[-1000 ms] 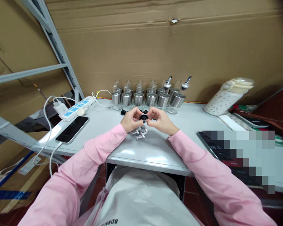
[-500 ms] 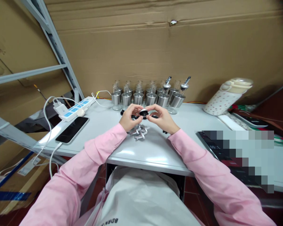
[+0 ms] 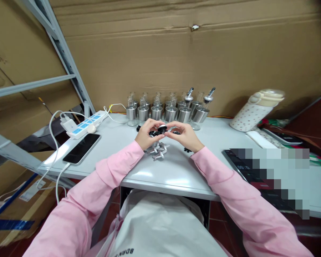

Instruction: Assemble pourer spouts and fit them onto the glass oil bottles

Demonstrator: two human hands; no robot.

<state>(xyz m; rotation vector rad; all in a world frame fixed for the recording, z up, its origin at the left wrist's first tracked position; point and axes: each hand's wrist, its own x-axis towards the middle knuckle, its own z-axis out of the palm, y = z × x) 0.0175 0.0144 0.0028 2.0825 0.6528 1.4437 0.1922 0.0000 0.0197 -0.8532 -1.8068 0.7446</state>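
Above the middle of the table, my left hand [image 3: 147,134] and my right hand [image 3: 186,135] both pinch a round black-and-silver bottle stopper [image 3: 162,127]. The fingertips lie at its sides and the thumbs come together underneath, partly covering it. Just in front of my left hand lies a small pile of silver pourer spouts [image 3: 159,150]. More black stopper parts lie on the table behind and between my hands, largely hidden. A small black piece [image 3: 187,150] rests beside my right wrist.
Several glass bottles with steel sleeves [image 3: 156,113] stand in rows at the back; two carry pourers [image 3: 209,95]. A power strip [image 3: 87,125] and phone [image 3: 82,148] lie left. At right are a spotted tumbler [image 3: 253,112] and a dark device [image 3: 238,164]. Cardboard [image 3: 155,53] walls the back.
My thumbs have shifted closer together beneath the stopper, and it has tilted slightly. My arms stay in nearly the same place.
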